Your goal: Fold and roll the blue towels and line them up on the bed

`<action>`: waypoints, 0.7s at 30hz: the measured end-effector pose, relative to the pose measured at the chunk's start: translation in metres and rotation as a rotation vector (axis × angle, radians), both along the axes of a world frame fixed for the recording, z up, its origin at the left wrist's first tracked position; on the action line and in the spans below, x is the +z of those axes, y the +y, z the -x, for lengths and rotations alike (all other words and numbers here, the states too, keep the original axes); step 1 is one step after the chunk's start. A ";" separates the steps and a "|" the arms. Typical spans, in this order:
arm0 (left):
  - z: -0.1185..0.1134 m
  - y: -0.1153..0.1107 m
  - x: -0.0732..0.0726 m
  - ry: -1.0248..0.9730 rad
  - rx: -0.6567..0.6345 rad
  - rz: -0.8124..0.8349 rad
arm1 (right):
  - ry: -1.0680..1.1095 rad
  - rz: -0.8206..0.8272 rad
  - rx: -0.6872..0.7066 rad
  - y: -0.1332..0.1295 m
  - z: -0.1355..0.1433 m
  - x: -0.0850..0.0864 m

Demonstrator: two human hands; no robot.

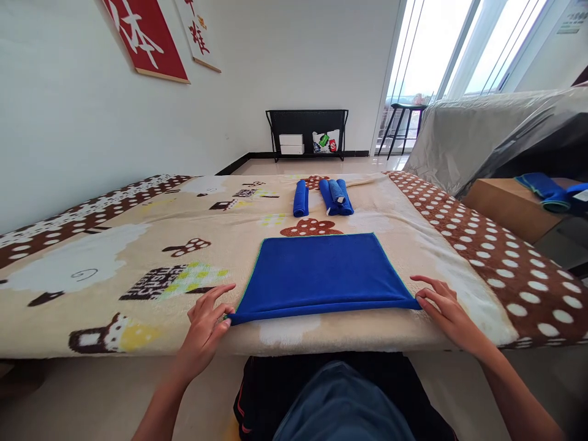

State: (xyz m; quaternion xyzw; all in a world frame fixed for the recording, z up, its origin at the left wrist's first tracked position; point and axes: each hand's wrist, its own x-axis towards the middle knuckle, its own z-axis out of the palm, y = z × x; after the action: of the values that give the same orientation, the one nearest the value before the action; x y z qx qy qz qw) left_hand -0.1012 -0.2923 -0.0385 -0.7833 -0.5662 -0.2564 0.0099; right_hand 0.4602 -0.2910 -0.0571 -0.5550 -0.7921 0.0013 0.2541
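A blue cloth [321,269] with a thin green edge lies spread on the patterned blanket [239,257]. Its near edge is folded or rolled into a narrow band. My left hand [206,321] pinches the near left corner between thumb and fingers. At the near right corner, my right hand [443,304] grips the band the same way, its index finger raised. Farther back on the blanket lie a rolled blue cloth [301,199] and, just right of it, a small group of rolled blue cloths [337,197], one resting on top.
A cardboard box [509,205] at the right holds more blue cloth [544,188]. Behind it stands a plastic-covered piece of furniture [487,128]. A black rack [307,131] and a stool [407,122] are at the back. The blanket's front edge is close to my legs.
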 end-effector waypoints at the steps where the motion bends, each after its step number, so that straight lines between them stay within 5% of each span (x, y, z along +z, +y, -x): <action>1: -0.002 0.001 -0.001 0.017 0.019 0.010 | -0.016 0.009 -0.009 0.001 0.001 -0.001; 6: -0.023 0.003 -0.014 0.070 0.217 -0.034 | -0.095 -0.100 -0.147 0.011 0.013 -0.021; 11: -0.067 -0.007 -0.020 0.049 0.423 -0.329 | -0.066 -0.413 -0.369 0.006 0.048 -0.032; 13: -0.093 -0.009 -0.023 0.045 0.336 -0.429 | -0.034 -0.502 -0.288 -0.002 0.076 -0.031; 18: -0.160 -0.001 -0.036 0.050 -0.268 -0.437 | -0.032 -0.394 0.151 -0.013 0.151 -0.023; 21: -0.172 0.001 -0.041 0.070 -0.380 -0.406 | -0.078 -0.317 0.247 -0.013 0.164 -0.020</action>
State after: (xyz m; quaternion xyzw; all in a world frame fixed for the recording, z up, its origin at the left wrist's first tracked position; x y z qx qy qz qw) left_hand 0.0712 -0.2916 -0.0799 -0.8658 -0.3455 -0.3346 0.1381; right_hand 0.2957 -0.3043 -0.0772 -0.4062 -0.8537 -0.1137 0.3054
